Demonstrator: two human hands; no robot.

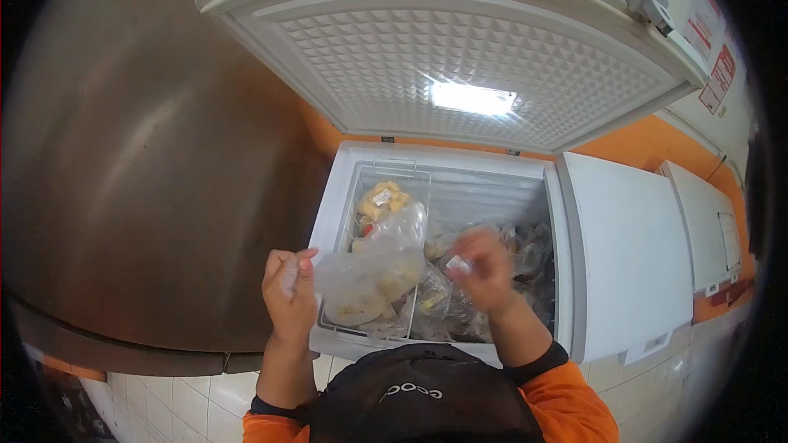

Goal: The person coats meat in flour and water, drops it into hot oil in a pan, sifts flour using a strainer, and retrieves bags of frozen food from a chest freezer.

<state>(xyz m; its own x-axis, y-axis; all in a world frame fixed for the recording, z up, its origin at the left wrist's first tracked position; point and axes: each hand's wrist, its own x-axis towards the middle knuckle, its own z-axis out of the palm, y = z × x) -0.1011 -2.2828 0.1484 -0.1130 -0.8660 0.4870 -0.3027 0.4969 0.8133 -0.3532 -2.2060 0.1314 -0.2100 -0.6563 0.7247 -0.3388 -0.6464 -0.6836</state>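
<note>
A clear plastic bag [353,269] with pale, lumpy contents is gripped at its end by my left hand [291,291], whose fingers are closed on the plastic. It stretches over the left side of the open chest freezer [327,221]. My right hand [488,271], smeared by motion, is above the freezer's middle. At its fingertips a small white label [458,264] shows, pinched between thumb and fingers. Under the hands, a wire basket [423,197] holds a bag of yellow pieces [383,199] with a white sticker. Several clear bags [435,295] of frozen food lie to the right.
The raised freezer lid [369,57] has a lit lamp [474,98] inside it. A large brown metal surface [148,172] stands to the left. On the right is another white freezer [628,254] with its lid down. Light floor tiles [164,394] show below.
</note>
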